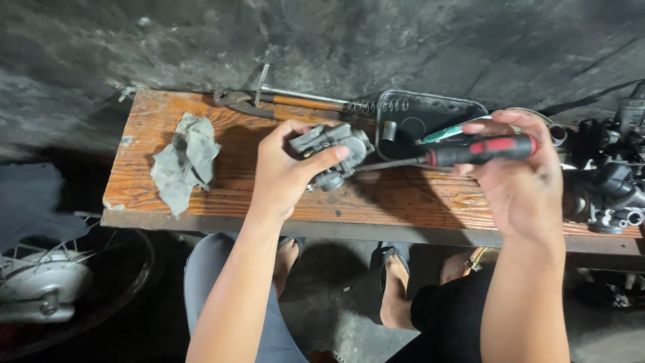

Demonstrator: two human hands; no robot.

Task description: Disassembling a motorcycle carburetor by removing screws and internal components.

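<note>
bare forearms, grey trouser leg (208, 269), black shorts (450, 316), dark sandals (390, 259).

Setting: small repair workshop for motor vehicles, floor-level. Landmark: worn wooden bench (222, 195) on stained concrete floor (336, 40). On the bench's far edge: pliers (235, 101) and long-handled metal tools (302, 99); beside them, a black plastic tray (463, 111). On its left part: grey oily rag (185, 161). At its right end: dark engine parts (608, 185). Below its left end: spoked wheel with hub (47, 286).
</note>
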